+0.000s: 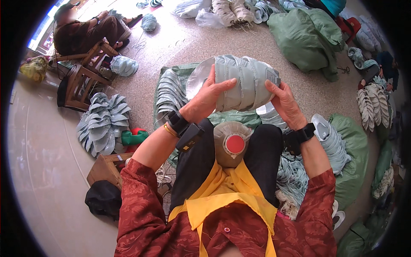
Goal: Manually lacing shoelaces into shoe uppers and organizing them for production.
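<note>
In front of my knees I hold up a stack of nested pale grey-blue fabric pieces (246, 83), lying on its side, with a wide pale brim at its left end. My left hand (207, 94) grips the left end, thumb pressed across the front. My right hand (284, 100) is closed on the other end, near a small grey tab; some of its fingers are hidden behind the stack. Between my thighs stands a beige rounded object (231, 156) with a red disc on its end. A similar stack (170, 92) lies beyond my left knee.
More grey-blue stacks (104, 122) lie at left, beside a wooden box (107, 169). Stacks (329, 143) and a green sack (349, 158) are at right. A large green bundle (302, 40) lies far right. Another person (79, 32) sits far left near a wooden chair (83, 85).
</note>
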Tool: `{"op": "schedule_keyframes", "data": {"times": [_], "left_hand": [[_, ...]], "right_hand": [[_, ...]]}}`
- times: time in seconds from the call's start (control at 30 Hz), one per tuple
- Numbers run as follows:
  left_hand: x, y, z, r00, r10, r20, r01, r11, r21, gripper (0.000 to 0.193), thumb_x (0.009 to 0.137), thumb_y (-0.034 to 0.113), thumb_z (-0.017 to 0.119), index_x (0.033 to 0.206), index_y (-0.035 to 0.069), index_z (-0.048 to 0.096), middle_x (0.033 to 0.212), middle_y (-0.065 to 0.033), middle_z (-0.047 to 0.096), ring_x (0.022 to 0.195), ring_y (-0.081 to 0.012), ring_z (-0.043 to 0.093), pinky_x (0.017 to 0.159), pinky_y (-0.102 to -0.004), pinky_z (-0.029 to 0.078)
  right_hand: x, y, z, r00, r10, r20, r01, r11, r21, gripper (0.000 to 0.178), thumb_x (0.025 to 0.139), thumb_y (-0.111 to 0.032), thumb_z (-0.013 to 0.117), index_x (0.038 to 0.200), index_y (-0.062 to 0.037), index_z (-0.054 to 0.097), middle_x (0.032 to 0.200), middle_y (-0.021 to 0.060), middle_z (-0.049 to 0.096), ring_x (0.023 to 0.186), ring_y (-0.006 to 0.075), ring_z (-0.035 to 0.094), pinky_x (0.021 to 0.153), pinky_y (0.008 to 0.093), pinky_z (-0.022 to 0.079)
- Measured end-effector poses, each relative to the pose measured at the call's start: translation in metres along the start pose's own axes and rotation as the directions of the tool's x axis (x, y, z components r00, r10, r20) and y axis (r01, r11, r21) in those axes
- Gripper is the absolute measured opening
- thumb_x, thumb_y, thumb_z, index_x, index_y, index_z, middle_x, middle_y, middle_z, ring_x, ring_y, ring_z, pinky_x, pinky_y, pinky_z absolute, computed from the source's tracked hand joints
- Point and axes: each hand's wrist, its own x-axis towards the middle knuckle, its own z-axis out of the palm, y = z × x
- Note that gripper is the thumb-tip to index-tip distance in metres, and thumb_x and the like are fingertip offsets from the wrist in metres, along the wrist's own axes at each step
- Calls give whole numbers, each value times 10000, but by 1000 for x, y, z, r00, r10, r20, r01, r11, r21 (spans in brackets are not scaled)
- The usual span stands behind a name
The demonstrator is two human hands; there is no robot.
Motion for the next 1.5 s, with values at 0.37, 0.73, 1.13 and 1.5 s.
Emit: {"op": "schedule_keyframes", "data": {"times": [0.37,0.73,1.13,1.5], "left_hand": [[-16,-22,12,994,42,104,-16,971,-238,610,916,28,681,1457,80,403,1403,-104,534,1323,-256,523,1127,-449,429],[-106,-96,25,987,-144,73,161,926,-342,661,865,-47,646,1476,47,413,1442,-100,538,1345,-256,514,1151,-426,402],[-168,-128,37,865,-412,-287,335,899,-282,416,956,-34,587,1314,-39,376,1338,-162,528,1263,-240,565,1066,-360,499],[-186,-89,25,920,357,-163,-86,590,803,188,966,55,631,1092,4,502,1080,-77,547,930,-124,552,805,-283,514]], "right_hand": [[-30,-61,11,987,-153,40,146,782,-606,512,873,-356,801,1185,28,670,1075,65,712,958,126,635,871,290,509],[-96,-59,52,928,-85,362,351,526,-775,423,782,-180,824,1137,-5,676,956,83,730,856,186,679,787,339,542],[-145,27,86,833,-82,548,553,189,-812,297,732,-93,735,983,-42,586,881,143,654,917,341,648,834,429,448],[-161,59,100,799,-152,582,582,-51,-812,224,712,-58,686,893,-57,554,816,108,637,837,291,642,824,399,451]]}}
